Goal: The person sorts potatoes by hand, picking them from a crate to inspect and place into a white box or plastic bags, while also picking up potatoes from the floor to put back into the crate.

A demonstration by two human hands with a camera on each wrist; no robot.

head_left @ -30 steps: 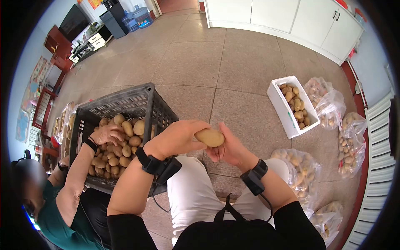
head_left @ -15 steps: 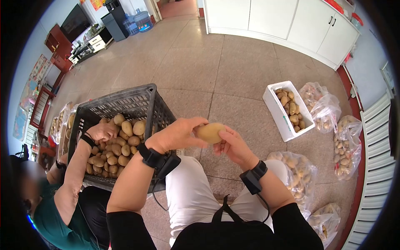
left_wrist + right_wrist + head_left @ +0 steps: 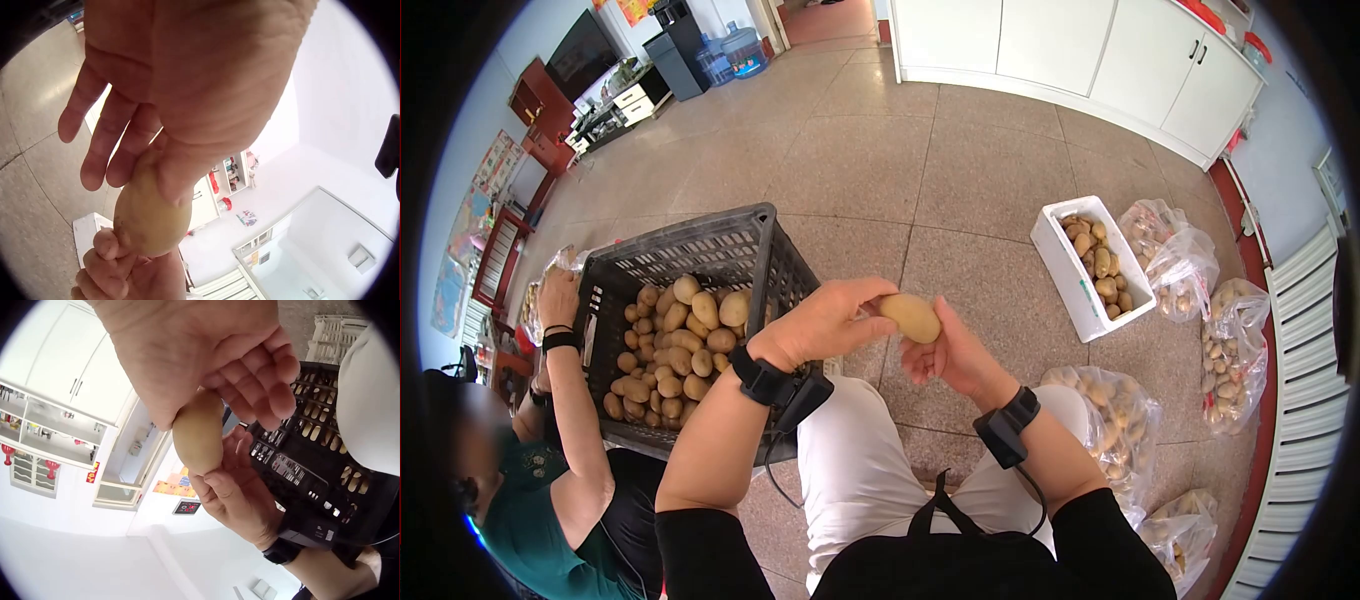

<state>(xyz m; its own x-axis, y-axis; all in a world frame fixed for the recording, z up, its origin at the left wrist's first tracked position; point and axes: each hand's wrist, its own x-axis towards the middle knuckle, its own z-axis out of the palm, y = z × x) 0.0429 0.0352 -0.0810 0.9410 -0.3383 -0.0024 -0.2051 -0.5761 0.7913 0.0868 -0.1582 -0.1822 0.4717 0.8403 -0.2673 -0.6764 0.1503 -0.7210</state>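
Note:
A smooth yellow potato (image 3: 911,318) is held up between the two hands, over the lap. My left hand (image 3: 832,318) pinches one end of it; in the left wrist view the thumb (image 3: 177,182) lies against the skin while the outer fingers stretch away. At the other end, my right hand (image 3: 952,352) holds the potato, its fingers curled beneath and the thumb partly behind it. In the right wrist view the potato (image 3: 199,434) spans from the right palm to the left fingertips. To the left stands a black plastic crate (image 3: 790,262) with many loose potatoes (image 3: 683,362).
A white foam box (image 3: 1065,275) of potatoes sits on the floor to the right. Clear plastic bags of potatoes (image 3: 1115,425) lie beside the right leg and along the radiator (image 3: 1290,420). Another person's hand (image 3: 558,298) is at a bag beyond the crate's left edge.
The potato has turned and shifted slightly between my hands, its long side now tilting down to the right. The other person's hand has left the crate for the bag at the left.

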